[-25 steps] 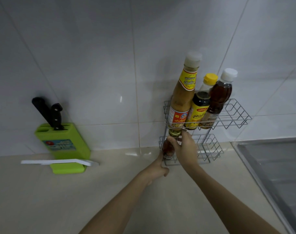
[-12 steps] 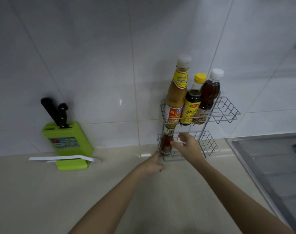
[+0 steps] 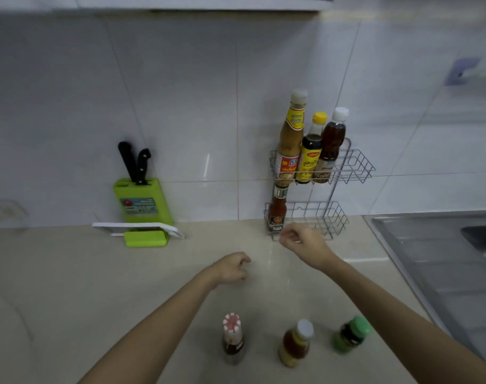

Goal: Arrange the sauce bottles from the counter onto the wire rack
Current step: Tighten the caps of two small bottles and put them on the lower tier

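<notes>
Two-tier silver wire rack, centre right: three bottles above, small red-sauce bottle below; three bottles on beige surface, lower centre; left hand, right hand empty, fingers loosely curled.

Both hands, left hand and right hand, hover empty between wire rack and three counter bottles.

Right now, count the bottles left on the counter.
3, in a row near the front edge: red-capped bottle leftmost, white-capped bottle in the middle, green-capped bottle rightmost. Others may sit below the frame.
</notes>
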The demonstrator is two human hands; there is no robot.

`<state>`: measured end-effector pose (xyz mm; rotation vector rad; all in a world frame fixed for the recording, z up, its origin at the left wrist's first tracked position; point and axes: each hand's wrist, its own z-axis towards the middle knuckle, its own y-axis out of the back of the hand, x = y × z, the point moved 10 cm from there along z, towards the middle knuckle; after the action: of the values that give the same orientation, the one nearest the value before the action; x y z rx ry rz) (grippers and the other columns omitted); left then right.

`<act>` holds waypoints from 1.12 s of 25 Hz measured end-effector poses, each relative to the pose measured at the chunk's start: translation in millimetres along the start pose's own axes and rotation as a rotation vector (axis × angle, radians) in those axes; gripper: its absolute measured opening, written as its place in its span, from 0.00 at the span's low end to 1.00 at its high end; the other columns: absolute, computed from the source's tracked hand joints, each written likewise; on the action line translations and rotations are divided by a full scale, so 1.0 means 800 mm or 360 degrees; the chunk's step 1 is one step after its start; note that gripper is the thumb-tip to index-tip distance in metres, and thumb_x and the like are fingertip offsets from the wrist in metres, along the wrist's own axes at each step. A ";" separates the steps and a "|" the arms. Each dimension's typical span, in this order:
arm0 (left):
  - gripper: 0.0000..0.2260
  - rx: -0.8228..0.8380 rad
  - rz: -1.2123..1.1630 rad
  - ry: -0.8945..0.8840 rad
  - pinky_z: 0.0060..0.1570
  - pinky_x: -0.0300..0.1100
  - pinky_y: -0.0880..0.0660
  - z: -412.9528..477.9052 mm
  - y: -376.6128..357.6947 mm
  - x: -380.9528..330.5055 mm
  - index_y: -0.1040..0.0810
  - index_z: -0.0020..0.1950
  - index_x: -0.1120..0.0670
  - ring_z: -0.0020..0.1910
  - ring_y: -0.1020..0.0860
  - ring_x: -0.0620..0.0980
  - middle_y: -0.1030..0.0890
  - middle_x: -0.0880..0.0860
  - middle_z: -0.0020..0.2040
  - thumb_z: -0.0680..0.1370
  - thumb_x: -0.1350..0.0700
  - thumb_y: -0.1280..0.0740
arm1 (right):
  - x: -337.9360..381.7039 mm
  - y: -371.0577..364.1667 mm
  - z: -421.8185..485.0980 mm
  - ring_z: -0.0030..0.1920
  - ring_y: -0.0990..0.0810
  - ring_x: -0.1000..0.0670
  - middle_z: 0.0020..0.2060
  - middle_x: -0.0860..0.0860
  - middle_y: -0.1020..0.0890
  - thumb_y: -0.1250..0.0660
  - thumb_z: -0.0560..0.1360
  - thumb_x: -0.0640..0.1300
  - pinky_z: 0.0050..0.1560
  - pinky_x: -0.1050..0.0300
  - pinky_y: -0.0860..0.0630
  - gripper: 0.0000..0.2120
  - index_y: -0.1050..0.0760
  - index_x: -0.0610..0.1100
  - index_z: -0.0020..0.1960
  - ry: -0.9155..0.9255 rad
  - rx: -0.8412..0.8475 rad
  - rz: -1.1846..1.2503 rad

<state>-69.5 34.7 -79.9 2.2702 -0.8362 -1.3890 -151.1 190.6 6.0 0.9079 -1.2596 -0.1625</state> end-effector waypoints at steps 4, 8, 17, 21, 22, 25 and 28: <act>0.16 -0.0217 -0.0065 0.0005 0.52 0.36 0.28 -0.049 0.005 0.043 0.24 0.63 0.67 0.64 0.25 0.60 0.23 0.64 0.64 0.76 0.72 0.42 | 0.075 -0.039 -0.048 0.47 0.21 0.56 0.47 0.53 0.18 0.35 0.76 0.50 0.45 0.65 0.27 0.09 0.21 0.49 0.54 0.0304 0.0338 -0.0135; 0.20 0.0164 -0.0171 -0.0091 0.43 0.22 0.30 -0.108 -0.054 0.078 0.25 0.63 0.61 0.58 0.22 0.49 0.21 0.54 0.57 0.73 0.73 0.39 | 0.135 -0.111 -0.115 0.39 0.25 0.60 0.46 0.57 0.22 0.39 0.76 0.61 0.41 0.61 0.28 0.16 0.27 0.54 0.59 0.0736 0.0775 -0.0574; 0.09 -0.0167 -0.0540 -0.0520 0.53 0.44 0.26 -0.161 -0.091 0.057 0.25 0.50 0.38 0.46 0.24 0.38 0.21 0.35 0.43 0.74 0.51 0.29 | 0.162 -0.154 -0.167 0.49 0.22 0.43 0.50 0.45 0.21 0.45 0.80 0.57 0.46 0.48 0.26 0.19 0.28 0.42 0.56 0.1251 0.0699 -0.1420; 0.08 -0.0158 -0.0565 -0.0610 0.44 0.43 0.24 -0.169 -0.080 0.010 0.24 0.47 0.45 0.42 0.20 0.41 0.19 0.44 0.40 0.73 0.43 0.29 | 0.188 -0.111 -0.153 0.38 0.21 0.41 0.40 0.45 0.19 0.52 0.82 0.53 0.36 0.48 0.24 0.20 0.28 0.42 0.46 0.1378 0.0601 -0.1631; 0.10 -0.0182 -0.0640 -0.0628 0.42 0.41 0.25 -0.171 -0.073 -0.004 0.23 0.45 0.46 0.41 0.20 0.42 0.19 0.44 0.39 0.73 0.42 0.29 | 0.195 -0.093 -0.143 0.36 0.21 0.42 0.38 0.46 0.19 0.53 0.82 0.52 0.34 0.49 0.24 0.20 0.28 0.43 0.44 0.1346 0.0530 -0.1670; 0.10 -0.0293 -0.0987 -0.0622 0.38 0.40 0.23 -0.177 -0.048 -0.038 0.22 0.44 0.49 0.38 0.19 0.46 0.18 0.47 0.37 0.72 0.43 0.29 | 0.207 -0.046 -0.112 0.37 0.20 0.41 0.39 0.45 0.20 0.48 0.82 0.46 0.33 0.49 0.24 0.11 0.30 0.41 0.49 0.1175 0.0375 -0.1736; 0.15 -0.0401 -0.1066 -0.0585 0.39 0.45 0.23 -0.179 -0.038 -0.061 0.22 0.45 0.55 0.37 0.19 0.49 0.19 0.51 0.37 0.72 0.43 0.30 | 0.204 -0.032 -0.088 0.46 0.20 0.37 0.48 0.40 0.20 0.42 0.79 0.42 0.40 0.46 0.24 0.10 0.30 0.37 0.57 0.0904 0.0437 -0.2024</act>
<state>49.8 88.5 1.8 2.2100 0.0565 -2.0986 -24.5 116.3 109.2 1.7450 -0.0367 -0.6790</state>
